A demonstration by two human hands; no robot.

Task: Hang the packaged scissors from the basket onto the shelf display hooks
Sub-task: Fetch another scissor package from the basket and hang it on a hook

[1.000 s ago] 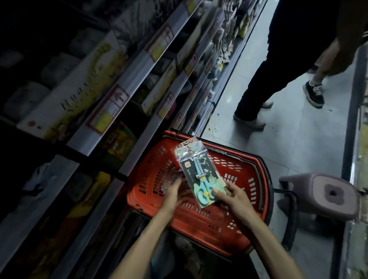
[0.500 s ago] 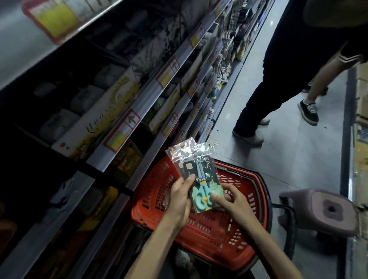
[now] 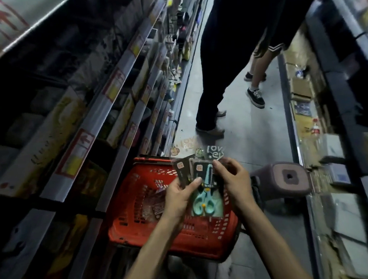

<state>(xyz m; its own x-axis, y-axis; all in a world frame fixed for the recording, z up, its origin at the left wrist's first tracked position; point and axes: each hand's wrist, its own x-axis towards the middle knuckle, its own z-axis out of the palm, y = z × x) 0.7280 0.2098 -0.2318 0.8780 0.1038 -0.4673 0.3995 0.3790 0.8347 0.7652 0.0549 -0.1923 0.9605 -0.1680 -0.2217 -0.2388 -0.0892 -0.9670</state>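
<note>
Packaged scissors (image 3: 203,194) with teal handles on dark cards in clear sleeves are held fanned above the red basket (image 3: 141,224) on the floor. My left hand (image 3: 179,201) grips the stack from the left, thumb across the front card. My right hand (image 3: 233,179) pinches the top right of the front package. More packages lie dimly inside the basket. Shelves (image 3: 103,101) with price strips run along the left; display hooks are not clearly visible.
A person in dark trousers (image 3: 216,77) stands in the aisle ahead, and another person's legs and dark shoes (image 3: 256,96) are behind. A grey-pink stool (image 3: 286,178) sits right of the basket. Low shelving with goods (image 3: 320,131) lines the right side.
The view has tilted up along the aisle. The packages rose and were spread into a fan; my right hand moved from the bottom edge to the top right of the front package.
</note>
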